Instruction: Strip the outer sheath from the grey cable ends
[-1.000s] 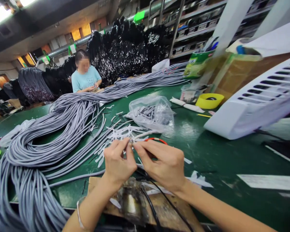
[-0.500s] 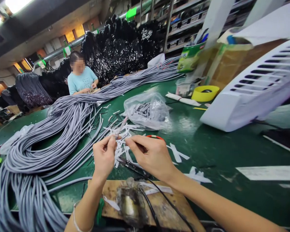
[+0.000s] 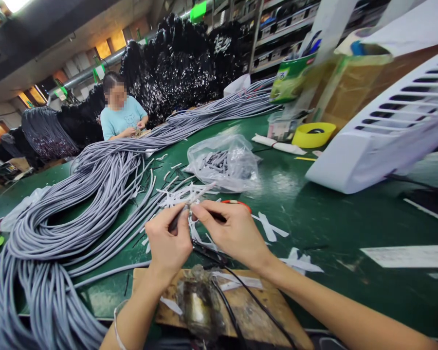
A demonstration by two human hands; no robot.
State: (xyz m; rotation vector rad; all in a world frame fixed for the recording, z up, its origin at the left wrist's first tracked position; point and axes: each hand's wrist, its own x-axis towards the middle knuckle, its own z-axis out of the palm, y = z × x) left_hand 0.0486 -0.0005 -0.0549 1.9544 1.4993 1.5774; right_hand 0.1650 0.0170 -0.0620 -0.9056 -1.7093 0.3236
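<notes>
My left hand [image 3: 170, 238] is closed in a pinch, with a grey cable [image 3: 173, 224] running through its curled fingers. Just to its right, my right hand [image 3: 237, 233] pinches at the same spot, thumb and forefinger pressed together. What lies between those fingertips is too small to make out. A pale strip or cable end [image 3: 201, 191] shows beyond the fingertips. White paper-like strips [image 3: 177, 196] lie scattered on the table under and past the hands. Below my right hand is a dark slender tool [image 3: 207, 251], partly hidden. Behind it shows a red curved handle [image 3: 237, 202].
A large bundle of grey cables [image 3: 40, 228] covers the left. A clear bag of small grey pieces [image 3: 224, 163] lies ahead. Nearest me is a wooden board [image 3: 248, 304] with a metal block [image 3: 199, 301]. A white slotted casing [image 3: 350, 165] stands right. A co-worker [image 3: 122, 116] sits across.
Half a second ago my hands were slightly apart, the left lower and further left, with a pale strip angled up. Now the fingertips meet again. The view shifted a little.
</notes>
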